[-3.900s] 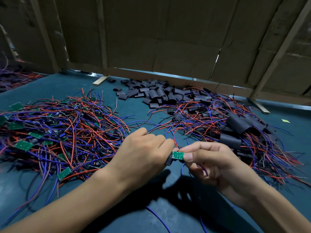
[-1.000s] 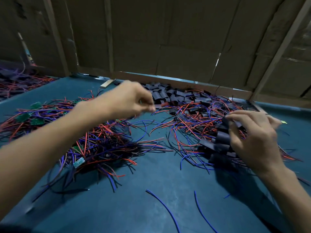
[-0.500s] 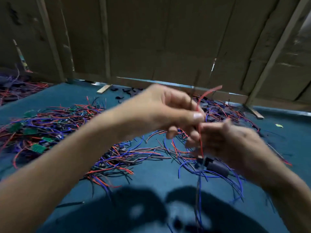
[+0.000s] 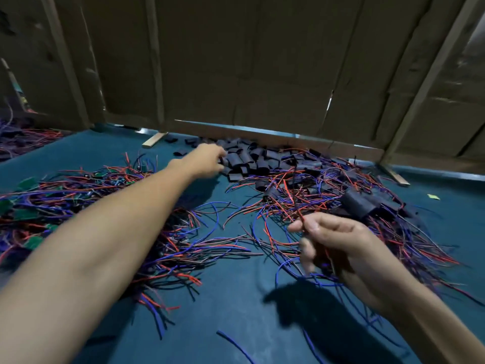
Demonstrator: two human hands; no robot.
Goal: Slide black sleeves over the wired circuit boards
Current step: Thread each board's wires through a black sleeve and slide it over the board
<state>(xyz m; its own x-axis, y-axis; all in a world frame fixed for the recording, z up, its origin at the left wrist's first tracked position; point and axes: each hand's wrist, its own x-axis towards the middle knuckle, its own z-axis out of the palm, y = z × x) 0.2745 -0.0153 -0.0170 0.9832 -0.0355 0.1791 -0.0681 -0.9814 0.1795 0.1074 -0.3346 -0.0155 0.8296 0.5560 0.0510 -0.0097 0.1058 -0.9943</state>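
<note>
My left hand is stretched far out to the heap of loose black sleeves by the back wall, its fingertips at the heap's left edge; whether it grips one is hidden. My right hand hovers low at the near right, fingers pinched on the red and blue wires of one board; the board itself is hidden under the palm. A tangle of wired green circuit boards lies at the left. Sleeved boards lie in the wire pile at the right.
A blue mat covers the table. Cardboard panels with wooden struts wall off the back. Loose blue wire scraps lie near me. Another wire heap sits far left.
My left hand has left the wires in front of me and reached forward to the sleeve heap. My right hand has stayed near and kept the wires.
</note>
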